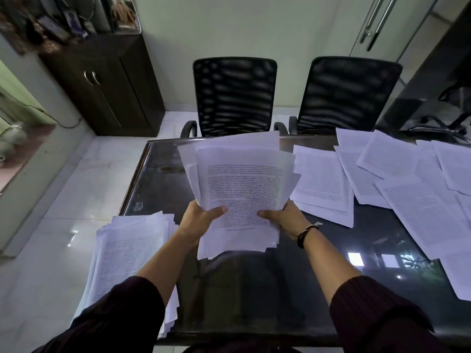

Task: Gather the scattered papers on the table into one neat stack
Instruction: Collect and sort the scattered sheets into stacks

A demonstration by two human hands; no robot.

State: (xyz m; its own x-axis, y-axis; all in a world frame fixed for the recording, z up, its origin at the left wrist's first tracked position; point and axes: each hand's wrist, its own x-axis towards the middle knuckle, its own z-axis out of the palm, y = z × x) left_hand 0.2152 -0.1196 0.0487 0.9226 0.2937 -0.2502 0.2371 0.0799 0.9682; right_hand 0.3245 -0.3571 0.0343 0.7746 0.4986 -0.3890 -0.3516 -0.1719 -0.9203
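I hold an uneven bundle of printed papers (242, 184) up above the middle of the dark glass table (254, 289). My left hand (201, 217) grips its lower left edge, thumb on the top sheet. My right hand (283, 216) grips the lower right edge the same way. A thick stack of papers (127, 250) lies at the table's left edge, partly overhanging it. Several loose printed sheets (397, 174) lie scattered and overlapping over the right side of the table.
Two black mesh office chairs (234, 95) (349, 95) stand at the table's far side. A dark wooden cabinet (107, 82) is at the back left. White tiled floor (63, 200) lies left of the table.
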